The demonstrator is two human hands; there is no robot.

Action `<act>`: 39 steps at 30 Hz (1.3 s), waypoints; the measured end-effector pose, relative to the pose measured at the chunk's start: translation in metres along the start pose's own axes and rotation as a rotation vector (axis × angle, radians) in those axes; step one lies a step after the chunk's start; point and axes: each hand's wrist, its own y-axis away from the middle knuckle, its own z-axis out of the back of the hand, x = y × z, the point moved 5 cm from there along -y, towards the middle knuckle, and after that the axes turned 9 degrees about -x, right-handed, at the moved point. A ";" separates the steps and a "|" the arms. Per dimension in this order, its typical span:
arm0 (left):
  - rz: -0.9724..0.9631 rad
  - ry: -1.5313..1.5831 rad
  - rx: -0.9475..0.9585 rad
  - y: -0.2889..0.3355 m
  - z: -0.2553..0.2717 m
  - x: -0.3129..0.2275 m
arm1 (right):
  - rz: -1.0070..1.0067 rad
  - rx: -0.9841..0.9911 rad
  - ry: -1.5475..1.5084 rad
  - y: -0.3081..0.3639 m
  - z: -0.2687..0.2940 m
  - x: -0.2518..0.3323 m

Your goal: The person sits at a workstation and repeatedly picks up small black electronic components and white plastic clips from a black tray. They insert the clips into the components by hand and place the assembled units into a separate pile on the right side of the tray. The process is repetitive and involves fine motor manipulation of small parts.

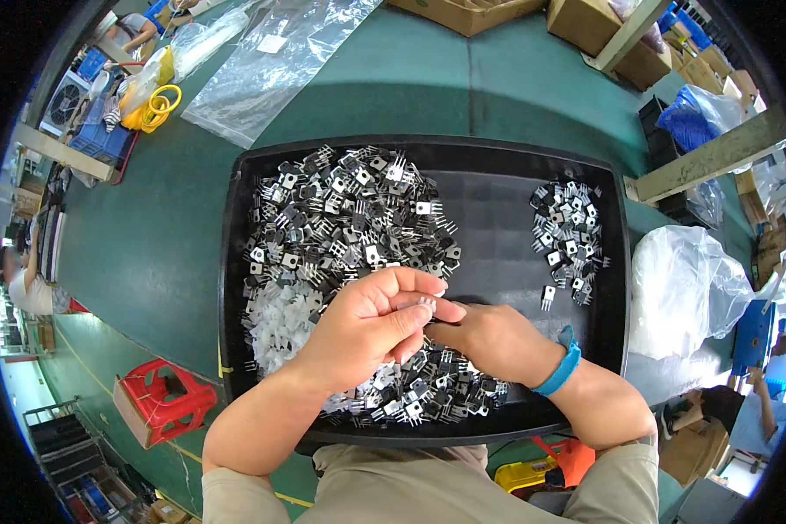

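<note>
My left hand (pixel 367 319) is closed in a pinch, with a small whitish translucent piece (pixel 427 303) between thumb and fingers. My right hand (pixel 493 339) meets it at the fingertips, its fingers bent; whatever they hold is hidden. Both hands are over a black tray (pixel 428 144). A big heap of three-legged transistors (pixel 345 214) with metal tabs fills its left half. White translucent small pieces (pixel 279 323) lie piled beside my left forearm. More transistors (pixel 419 389) lie below my hands, and a smaller group (pixel 567 227) lies along the tray's right side.
Under the tray is a green table (pixel 166 236). A clear plastic bag (pixel 279 61) lies beyond it; a white bag (pixel 685 288) stands to the right. Metal posts (pixel 711 157) rise at the table's right. A red stool (pixel 161 402) is at lower left. Other people are farther off.
</note>
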 end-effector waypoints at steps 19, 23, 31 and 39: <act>0.085 0.035 -0.114 0.001 0.005 0.001 | -0.419 -0.460 -0.817 0.009 0.052 0.002; 0.146 0.062 -0.096 0.000 0.003 0.004 | -0.430 -0.457 -0.862 0.011 0.051 0.010; 0.173 0.022 -0.067 0.002 0.004 0.009 | -0.352 -0.438 -0.811 0.008 0.048 0.014; 0.180 -0.030 -0.090 0.002 0.003 0.009 | -0.513 -0.488 -0.891 0.012 0.043 0.010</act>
